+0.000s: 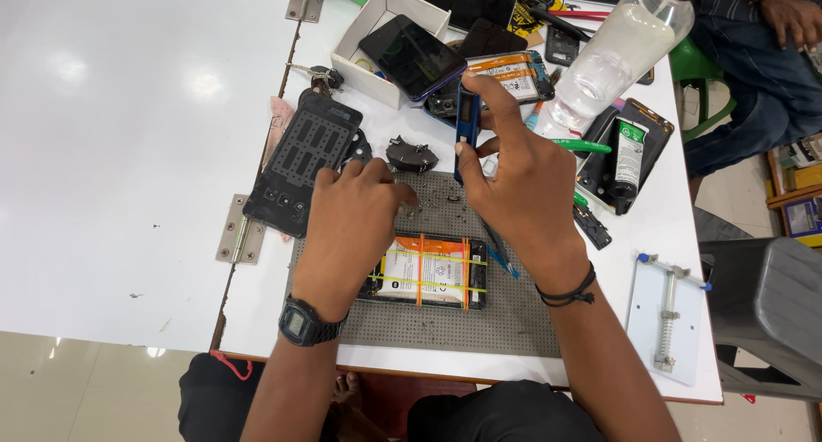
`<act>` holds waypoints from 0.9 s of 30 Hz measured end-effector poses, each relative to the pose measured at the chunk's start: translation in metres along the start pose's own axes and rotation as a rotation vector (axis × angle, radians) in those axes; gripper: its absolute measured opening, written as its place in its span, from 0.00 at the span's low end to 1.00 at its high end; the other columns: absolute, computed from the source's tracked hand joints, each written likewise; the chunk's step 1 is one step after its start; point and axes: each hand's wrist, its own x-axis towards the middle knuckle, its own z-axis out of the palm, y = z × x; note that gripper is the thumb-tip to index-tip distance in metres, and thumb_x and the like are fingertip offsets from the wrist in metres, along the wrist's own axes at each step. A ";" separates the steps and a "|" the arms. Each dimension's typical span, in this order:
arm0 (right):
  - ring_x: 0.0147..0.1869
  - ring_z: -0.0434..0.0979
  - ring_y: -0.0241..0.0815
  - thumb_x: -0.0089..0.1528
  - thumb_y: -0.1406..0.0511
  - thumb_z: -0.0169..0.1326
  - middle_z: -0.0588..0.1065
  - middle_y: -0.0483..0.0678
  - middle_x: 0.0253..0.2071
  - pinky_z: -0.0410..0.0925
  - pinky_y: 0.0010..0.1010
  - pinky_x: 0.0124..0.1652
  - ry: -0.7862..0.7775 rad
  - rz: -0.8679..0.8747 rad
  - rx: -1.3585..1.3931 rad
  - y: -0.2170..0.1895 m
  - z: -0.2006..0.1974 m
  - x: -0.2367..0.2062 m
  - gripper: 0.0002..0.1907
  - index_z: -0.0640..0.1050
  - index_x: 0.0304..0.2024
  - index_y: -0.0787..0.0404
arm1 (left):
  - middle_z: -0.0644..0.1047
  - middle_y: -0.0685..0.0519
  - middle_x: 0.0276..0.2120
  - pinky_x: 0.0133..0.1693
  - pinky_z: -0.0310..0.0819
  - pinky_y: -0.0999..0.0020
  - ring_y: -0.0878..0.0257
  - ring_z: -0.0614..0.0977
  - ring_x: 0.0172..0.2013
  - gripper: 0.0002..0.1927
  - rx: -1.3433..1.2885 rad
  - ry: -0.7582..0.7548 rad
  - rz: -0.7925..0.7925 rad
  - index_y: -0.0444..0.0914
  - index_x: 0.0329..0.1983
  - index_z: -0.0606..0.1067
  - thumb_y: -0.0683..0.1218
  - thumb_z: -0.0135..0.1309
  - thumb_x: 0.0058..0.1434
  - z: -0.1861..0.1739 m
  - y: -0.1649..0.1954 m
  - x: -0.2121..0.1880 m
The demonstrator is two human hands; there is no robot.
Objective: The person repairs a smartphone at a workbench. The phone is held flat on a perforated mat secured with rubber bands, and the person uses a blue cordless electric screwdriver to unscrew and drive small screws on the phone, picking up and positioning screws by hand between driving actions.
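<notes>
- Blue, black-sided tool (467, 121), far centre.
- Grey dotted work mat (514, 318), near centre.
- Opened phone (425, 272): white battery, orange and yellow strips.
- Black wristwatch (305, 321), near left.
- Black cord bracelet (568, 293), right.
- White table (128, 151), left.
- Clear bottle (612, 59), far right.
- Green pen (580, 145), right.

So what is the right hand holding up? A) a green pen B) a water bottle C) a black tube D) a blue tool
D: the right hand grips a slim blue tool upright, while the green pen lies on the table beside it.
</notes>
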 end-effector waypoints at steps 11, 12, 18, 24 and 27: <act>0.36 0.85 0.41 0.62 0.69 0.64 0.82 0.45 0.41 0.73 0.32 0.32 -0.029 -0.014 -0.017 0.000 -0.006 -0.007 0.37 0.64 0.71 0.48 | 0.79 0.58 0.34 0.43 0.64 0.58 0.60 0.79 0.40 0.04 -0.004 0.060 -0.012 0.50 0.30 0.84 0.46 0.61 0.57 0.006 0.010 0.000; 0.37 0.85 0.41 0.63 0.68 0.64 0.82 0.45 0.41 0.73 0.32 0.31 -0.032 -0.016 -0.012 0.000 -0.006 -0.007 0.37 0.64 0.71 0.48 | 0.79 0.58 0.34 0.43 0.64 0.58 0.60 0.79 0.39 0.03 -0.006 0.066 -0.007 0.50 0.29 0.84 0.47 0.61 0.56 0.008 0.011 0.001; 0.37 0.85 0.43 0.63 0.68 0.64 0.82 0.45 0.40 0.72 0.33 0.31 -0.032 -0.018 0.005 -0.001 -0.008 -0.004 0.36 0.64 0.71 0.48 | 0.80 0.58 0.34 0.43 0.63 0.57 0.60 0.79 0.38 0.03 -0.002 0.099 0.002 0.51 0.28 0.84 0.47 0.63 0.54 0.011 0.012 0.004; 0.32 0.83 0.45 0.64 0.67 0.63 0.81 0.46 0.35 0.71 0.36 0.29 -0.046 -0.001 -0.010 -0.001 -0.009 -0.002 0.35 0.64 0.71 0.48 | 0.79 0.59 0.32 0.43 0.63 0.57 0.61 0.79 0.38 0.02 0.063 0.153 -0.062 0.50 0.30 0.84 0.47 0.63 0.56 0.011 0.010 0.008; 0.32 0.83 0.46 0.65 0.67 0.63 0.81 0.47 0.34 0.71 0.36 0.30 -0.044 -0.008 -0.006 -0.001 -0.008 -0.001 0.35 0.64 0.71 0.48 | 0.79 0.59 0.31 0.44 0.63 0.56 0.60 0.79 0.37 0.04 0.060 0.217 -0.096 0.50 0.32 0.84 0.46 0.62 0.58 0.010 0.008 0.008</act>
